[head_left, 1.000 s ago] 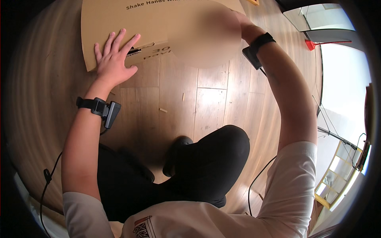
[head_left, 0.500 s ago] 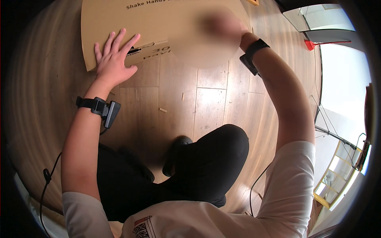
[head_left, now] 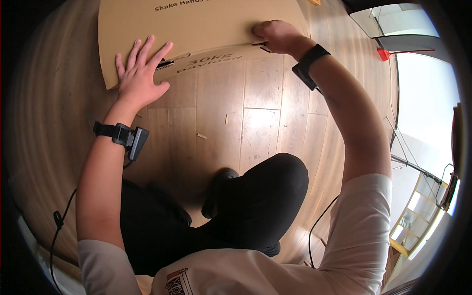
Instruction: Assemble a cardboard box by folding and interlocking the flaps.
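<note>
A large brown cardboard box [head_left: 206, 29] with dark print on it lies across the top of the view. My left hand [head_left: 140, 73] rests flat on its near left corner, fingers spread, beside a dark handle slot [head_left: 166, 63]. Toward the box's right end, my right hand [head_left: 279, 37] is closed against the cardboard by the near edge. Its fingers are curled, and whatever they hold is hidden beneath them. Just below that hand, a second dark slot [head_left: 261, 46] shows in part. Each wrist wears a black strap with a small device.
Wood plank floor [head_left: 216, 118] lies between the box and my bent legs [head_left: 255, 201], with a few small scraps on it. A red dustpan-like thing [head_left: 384, 55] is at the right. A thin black cable [head_left: 59, 219] hangs at the lower left.
My right hand has shifted slightly down and is no longer blurred. The box has moved a little to the left. My left hand stays spread on it.
</note>
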Demonstrator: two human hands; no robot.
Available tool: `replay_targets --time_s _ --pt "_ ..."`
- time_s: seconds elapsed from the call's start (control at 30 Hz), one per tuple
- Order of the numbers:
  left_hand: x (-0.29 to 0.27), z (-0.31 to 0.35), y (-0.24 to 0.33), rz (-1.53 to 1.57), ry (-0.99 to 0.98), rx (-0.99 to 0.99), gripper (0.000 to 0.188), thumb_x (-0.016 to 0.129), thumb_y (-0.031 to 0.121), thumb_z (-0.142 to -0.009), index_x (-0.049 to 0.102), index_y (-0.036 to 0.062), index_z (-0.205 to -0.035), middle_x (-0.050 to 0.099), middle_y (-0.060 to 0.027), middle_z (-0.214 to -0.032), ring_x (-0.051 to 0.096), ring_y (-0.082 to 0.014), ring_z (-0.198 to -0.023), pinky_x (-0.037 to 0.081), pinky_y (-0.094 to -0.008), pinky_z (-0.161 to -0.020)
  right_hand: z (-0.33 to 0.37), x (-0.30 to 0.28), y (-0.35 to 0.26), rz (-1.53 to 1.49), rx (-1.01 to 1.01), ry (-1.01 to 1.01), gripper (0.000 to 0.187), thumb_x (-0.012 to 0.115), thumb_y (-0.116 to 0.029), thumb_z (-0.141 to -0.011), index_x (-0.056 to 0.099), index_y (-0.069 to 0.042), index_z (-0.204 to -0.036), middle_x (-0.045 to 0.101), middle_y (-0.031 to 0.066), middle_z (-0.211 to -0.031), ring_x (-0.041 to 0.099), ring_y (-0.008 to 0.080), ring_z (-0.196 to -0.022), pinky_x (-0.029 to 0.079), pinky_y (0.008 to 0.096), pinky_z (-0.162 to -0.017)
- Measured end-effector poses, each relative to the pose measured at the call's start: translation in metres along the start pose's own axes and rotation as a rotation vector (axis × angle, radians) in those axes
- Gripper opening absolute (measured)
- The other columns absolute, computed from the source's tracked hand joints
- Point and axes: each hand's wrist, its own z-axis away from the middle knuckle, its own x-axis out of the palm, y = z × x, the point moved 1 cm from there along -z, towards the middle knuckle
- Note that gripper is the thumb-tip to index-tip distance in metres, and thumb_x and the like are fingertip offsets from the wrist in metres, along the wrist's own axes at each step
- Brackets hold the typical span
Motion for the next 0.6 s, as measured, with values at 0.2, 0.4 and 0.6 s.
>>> replay_targets --time_s 0.2,0.4,0.6 --pt "-0.004 0.000 0.001 0.002 -0.023 -0.004 0.088 0.070 0.028 -0.070 0.028 0.0439 -0.146 0.017 -0.0020 -0.158 0.015 -0.0266 -0.145 0.006 -0.0631 -0.113 -0.004 0.002 -0.008 -0.045 0.189 -0.117 0.025 0.057 -0.002 -0.071 0.063 -0.010 -0.093 0.067 0.0133 -0.089 0.064 0.0355 -0.088 0.052 0.0439 -0.076" --pt "-0.010 -0.001 0.004 -0.014 -0.023 0.002 0.087 0.069 0.027 -0.071 0.028 0.0440 -0.146 0.018 -0.0032 -0.157 0.015 -0.0279 -0.145 0.007 -0.0646 -0.112 -0.004 -0.002 -0.012 -0.028 0.205 -0.123 0.024 0.058 -0.003 -0.071 0.063 -0.010 -0.093 0.067 0.0132 -0.090 0.064 0.0349 -0.090 0.052 0.0434 -0.076" --pt "-0.022 -0.006 0.010 -0.047 -0.064 -0.007 0.088 0.071 0.024 -0.070 0.029 0.0421 -0.146 0.021 -0.0073 -0.155 0.018 -0.0311 -0.143 0.009 -0.0661 -0.110 0.004 0.000 -0.015 -0.058 0.209 -0.114 0.028 0.058 -0.003 -0.071 0.061 -0.010 -0.098 0.067 0.0121 -0.090 0.063 0.0338 -0.090 0.052 0.0424 -0.076"
